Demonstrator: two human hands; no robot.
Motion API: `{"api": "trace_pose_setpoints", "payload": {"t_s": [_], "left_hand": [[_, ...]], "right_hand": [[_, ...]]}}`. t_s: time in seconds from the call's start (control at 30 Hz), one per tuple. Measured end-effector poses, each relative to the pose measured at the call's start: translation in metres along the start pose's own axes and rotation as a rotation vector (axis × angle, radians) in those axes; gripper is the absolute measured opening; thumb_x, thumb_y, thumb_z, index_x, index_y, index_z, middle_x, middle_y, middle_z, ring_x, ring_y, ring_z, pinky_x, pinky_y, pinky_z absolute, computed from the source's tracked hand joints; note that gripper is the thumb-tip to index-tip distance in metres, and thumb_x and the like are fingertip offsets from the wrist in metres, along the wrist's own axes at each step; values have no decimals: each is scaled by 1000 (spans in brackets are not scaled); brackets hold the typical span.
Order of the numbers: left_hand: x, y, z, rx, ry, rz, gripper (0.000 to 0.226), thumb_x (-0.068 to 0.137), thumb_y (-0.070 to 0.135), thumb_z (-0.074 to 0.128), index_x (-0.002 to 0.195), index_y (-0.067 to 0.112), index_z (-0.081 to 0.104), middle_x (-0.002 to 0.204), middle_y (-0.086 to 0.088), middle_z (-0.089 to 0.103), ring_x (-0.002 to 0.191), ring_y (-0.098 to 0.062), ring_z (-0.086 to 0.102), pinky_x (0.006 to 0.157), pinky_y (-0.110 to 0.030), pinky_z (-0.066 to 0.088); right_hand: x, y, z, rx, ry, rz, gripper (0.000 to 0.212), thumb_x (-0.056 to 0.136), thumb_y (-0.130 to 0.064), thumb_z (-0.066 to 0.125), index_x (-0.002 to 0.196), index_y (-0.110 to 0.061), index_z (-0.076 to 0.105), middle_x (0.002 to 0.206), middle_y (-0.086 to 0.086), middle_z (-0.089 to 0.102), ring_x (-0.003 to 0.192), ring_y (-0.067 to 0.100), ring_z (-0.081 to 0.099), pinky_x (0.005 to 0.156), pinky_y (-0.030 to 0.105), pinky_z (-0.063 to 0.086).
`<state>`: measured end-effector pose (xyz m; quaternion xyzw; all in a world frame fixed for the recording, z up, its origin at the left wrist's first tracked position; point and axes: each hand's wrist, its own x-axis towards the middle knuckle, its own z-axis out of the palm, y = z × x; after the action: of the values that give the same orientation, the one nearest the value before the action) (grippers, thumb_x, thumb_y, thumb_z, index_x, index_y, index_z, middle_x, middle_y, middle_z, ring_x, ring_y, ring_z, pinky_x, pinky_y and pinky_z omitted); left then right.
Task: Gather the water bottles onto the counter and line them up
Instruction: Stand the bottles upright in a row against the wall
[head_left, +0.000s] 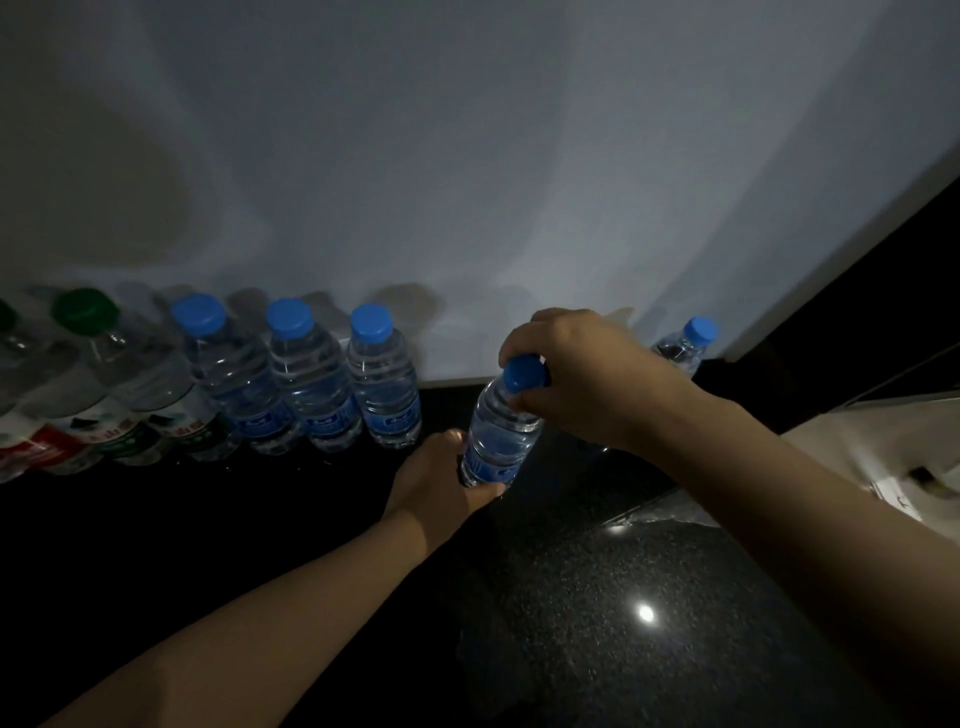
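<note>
A clear blue-capped water bottle (497, 431) stands tilted on the dark speckled counter (597, 597). My left hand (441, 480) grips its base. My right hand (576, 374) pinches its blue cap from above. To its left, three matching blue-capped bottles (311, 379) stand in a row against the white wall. Further left stand larger green-capped bottles (124, 384) with red and green labels. One more blue-capped bottle (688, 343) stands behind my right wrist, partly hidden.
The white wall (467, 156) runs right behind the bottles. A dark panel (857, 312) closes the right corner. A pale surface with a small object (893, 467) lies past the counter's right edge. The light is dim.
</note>
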<state>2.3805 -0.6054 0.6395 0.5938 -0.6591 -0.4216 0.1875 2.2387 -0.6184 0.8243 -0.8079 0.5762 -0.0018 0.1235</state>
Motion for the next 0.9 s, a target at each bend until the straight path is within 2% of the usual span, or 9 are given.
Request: {"api": "trace_pose_setpoints", "payload": {"t_s": [0.07, 0.17, 0.23, 0.33, 0.5, 0.6, 0.7, 0.77, 0.9], "left_hand": [[-1, -2, 1, -9, 10, -5, 44, 73, 34, 80, 110, 27, 57, 111, 9, 57, 99, -6, 55, 89, -27, 50], [-2, -5, -1, -13, 29, -4, 41, 74, 32, 80, 108, 23, 58, 109, 8, 58, 94, -4, 55, 84, -22, 46], [-2, -6, -1, -11, 35, -11, 42, 76, 32, 78, 111, 22, 57, 109, 8, 56, 98, -6, 56, 84, -20, 46], [-4, -8, -3, -75, 39, -42, 42, 81, 27, 76, 116, 19, 55, 108, 12, 55, 106, -8, 56, 81, -9, 43], [-3, -8, -7, -53, 59, -55, 43, 81, 26, 75, 119, 19, 55, 121, 5, 57, 111, -10, 55, 95, -25, 46], [-3, -10, -9, -124, 84, -125, 29, 82, 27, 74, 106, 19, 59, 113, 2, 61, 106, -14, 59, 95, -36, 51], [-2, -12, -14, -157, 105, -192, 19, 82, 32, 74, 84, 27, 55, 91, 9, 60, 95, -12, 62, 81, -29, 50], [-2, -13, -16, -178, 130, -217, 21, 81, 33, 75, 81, 25, 55, 86, 10, 60, 89, -11, 61, 75, -25, 46], [-1, -15, -19, -248, 126, -247, 19, 81, 28, 75, 90, 18, 61, 95, 2, 67, 91, -11, 64, 84, -30, 53]], "right_hand": [[1, -2, 2, 3, -5, -2, 31, 88, -21, 65, 118, -16, 62, 114, 7, 59, 100, 20, 55, 87, 35, 49], [3, -5, 3, 5, -10, -7, 31, 87, -21, 65, 117, -16, 63, 113, 7, 59, 99, 22, 56, 87, 37, 49], [4, -7, 4, 7, -5, -11, 31, 87, -21, 66, 117, -16, 63, 112, 7, 60, 98, 21, 56, 86, 37, 50], [6, -10, 6, 18, -1, -12, 32, 86, -21, 67, 117, -16, 63, 113, 7, 59, 99, 22, 56, 87, 38, 51], [14, -14, 10, 30, 26, -16, 31, 83, -21, 68, 114, -17, 64, 110, 6, 60, 97, 22, 56, 85, 39, 50], [20, -15, 11, 30, 41, -22, 31, 83, -22, 68, 114, -17, 64, 110, 6, 60, 97, 21, 55, 85, 37, 50], [28, -17, 11, 39, 52, -25, 33, 83, -23, 69, 115, -17, 64, 110, 7, 60, 96, 21, 55, 85, 37, 50], [33, -18, 11, 47, 60, -20, 33, 84, -22, 69, 116, -16, 64, 112, 8, 60, 97, 22, 56, 85, 38, 51], [41, -18, 11, 41, 59, -15, 32, 84, -19, 67, 116, -17, 64, 113, 7, 60, 100, 22, 56, 87, 38, 51]]}}
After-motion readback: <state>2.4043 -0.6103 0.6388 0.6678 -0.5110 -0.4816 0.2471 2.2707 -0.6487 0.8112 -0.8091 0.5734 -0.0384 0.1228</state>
